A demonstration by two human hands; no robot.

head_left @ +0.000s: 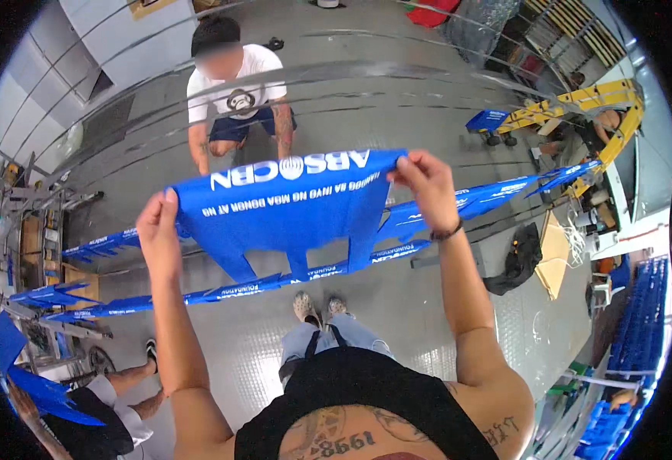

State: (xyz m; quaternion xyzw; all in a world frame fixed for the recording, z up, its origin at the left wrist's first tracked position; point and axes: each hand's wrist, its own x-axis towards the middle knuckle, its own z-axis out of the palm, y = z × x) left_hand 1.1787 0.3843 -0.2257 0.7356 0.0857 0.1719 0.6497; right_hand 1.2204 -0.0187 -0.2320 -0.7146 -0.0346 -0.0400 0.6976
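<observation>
A blue printed bag [290, 211] with white lettering is stretched between my hands in front of my chest. My left hand [157, 230] pinches its left corner between thumb and fingers. At the opposite corner, a little higher, my right hand [430, 188] grips the edge the same way. Strips that look like handles hang from the bag's lower side, with gaps between them. Just below and behind it runs a row of similar blue pieces [236, 290], partly hidden by the bag. My right wrist wears a dark band.
Across from me a person [236, 96] in a white shirt crouches, hands partly hidden. Another person [98, 429] is at lower left beside blue pieces [41, 376]. Lines cross the room overhead. A yellow ladder [619, 138], a black bag [516, 261] and a board [553, 253] are at right.
</observation>
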